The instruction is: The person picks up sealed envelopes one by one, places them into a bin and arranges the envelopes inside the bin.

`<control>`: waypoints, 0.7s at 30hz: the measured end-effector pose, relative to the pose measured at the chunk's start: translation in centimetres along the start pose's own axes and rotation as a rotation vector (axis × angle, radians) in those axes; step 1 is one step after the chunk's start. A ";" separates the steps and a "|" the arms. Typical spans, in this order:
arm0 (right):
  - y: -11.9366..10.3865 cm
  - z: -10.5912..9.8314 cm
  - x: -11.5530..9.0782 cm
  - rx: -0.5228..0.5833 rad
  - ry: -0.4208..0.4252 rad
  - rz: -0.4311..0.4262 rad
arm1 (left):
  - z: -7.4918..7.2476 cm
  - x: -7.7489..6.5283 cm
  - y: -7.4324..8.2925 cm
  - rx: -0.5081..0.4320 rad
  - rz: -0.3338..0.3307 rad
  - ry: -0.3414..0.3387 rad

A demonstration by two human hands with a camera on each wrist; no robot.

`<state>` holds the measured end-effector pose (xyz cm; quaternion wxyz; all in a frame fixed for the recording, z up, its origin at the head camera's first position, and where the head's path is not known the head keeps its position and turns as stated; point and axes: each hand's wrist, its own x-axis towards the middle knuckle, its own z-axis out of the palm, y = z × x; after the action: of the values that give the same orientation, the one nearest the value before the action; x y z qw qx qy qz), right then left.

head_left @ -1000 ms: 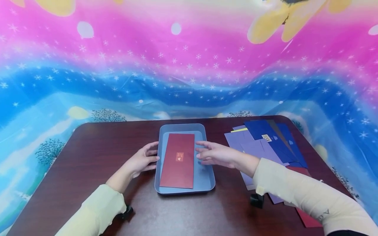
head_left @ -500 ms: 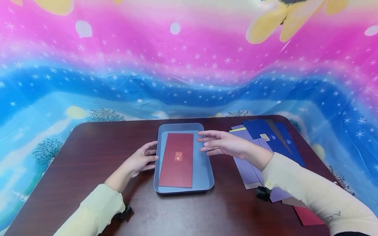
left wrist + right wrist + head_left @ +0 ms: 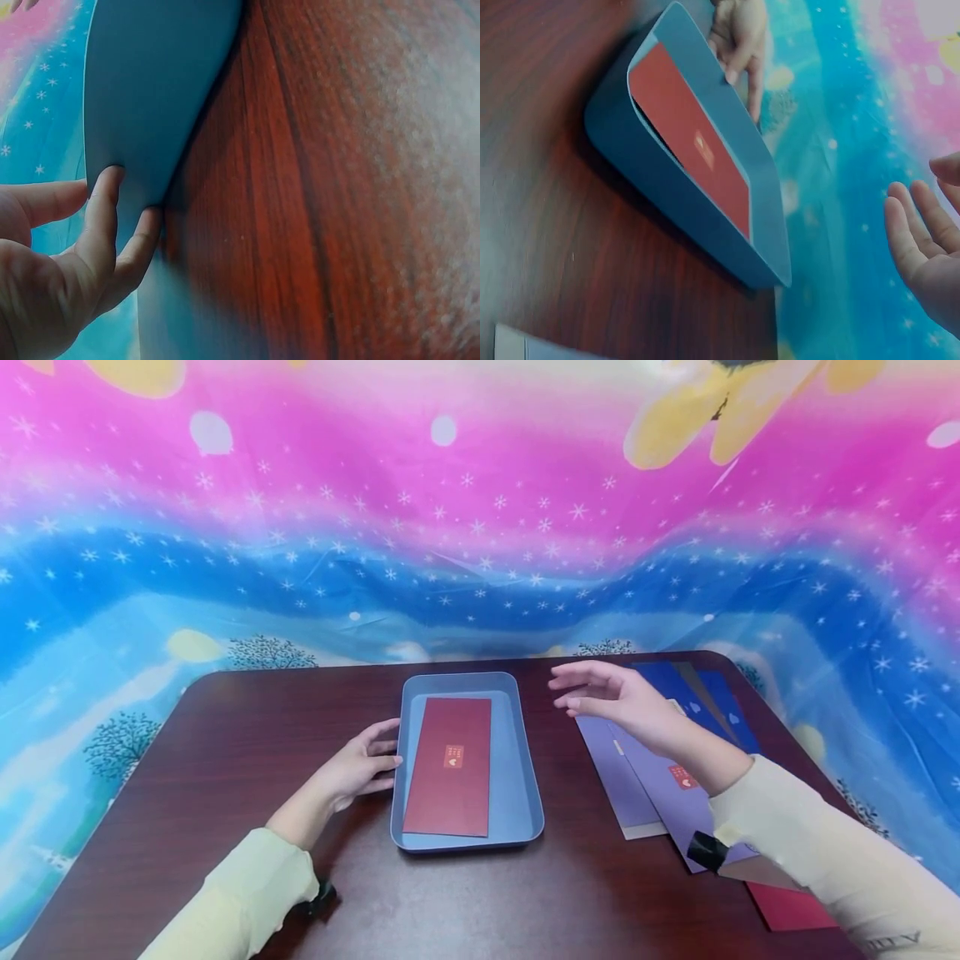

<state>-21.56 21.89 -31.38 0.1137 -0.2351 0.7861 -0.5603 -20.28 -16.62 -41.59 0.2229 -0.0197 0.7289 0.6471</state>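
Note:
A blue-grey tray (image 3: 517, 802) sits mid-table with a dark red envelope (image 3: 450, 806) lying flat inside it. The envelope bears a small label with a heart. My left hand (image 3: 348, 777) touches the tray's left side; in the left wrist view, its fingertips (image 3: 112, 176) rest against the outer wall (image 3: 150, 90). My right hand (image 3: 626, 702) is in the air right of the tray, fingers loosely bent, holding nothing. It partly covers the purple envelopes (image 3: 618, 777) from the head camera. The right wrist view has the same empty hand (image 3: 934, 247) apart from the tray (image 3: 682, 206).
On the table's right side lies an overlapping spread of envelopes: purple ones, blue ones (image 3: 738, 722) and a red one (image 3: 791, 906) near the front, partly under the right sleeve (image 3: 810, 835). A patterned cloth (image 3: 450, 527) hangs behind the brown table (image 3: 247, 735).
My right hand has moved from over the tray's right edge, rightward and up, to above the envelopes. My left hand stays at the tray, and the red envelope lies as before.

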 end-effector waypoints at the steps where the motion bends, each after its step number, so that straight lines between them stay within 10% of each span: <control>1: 0.0 -0.4 -0.3 -0.029 0.019 -0.001 | 0.0 0.0 0.0 0.001 -0.001 -0.001; 21: 1.6 -6.9 -4.2 -0.497 0.234 0.133 | -0.1 0.2 -0.1 -0.016 0.002 -0.011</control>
<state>-21.31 30.08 -30.82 -0.0026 -0.1373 0.9208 -0.3651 -20.44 -16.65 -41.72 0.2262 -0.0170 0.7225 0.6531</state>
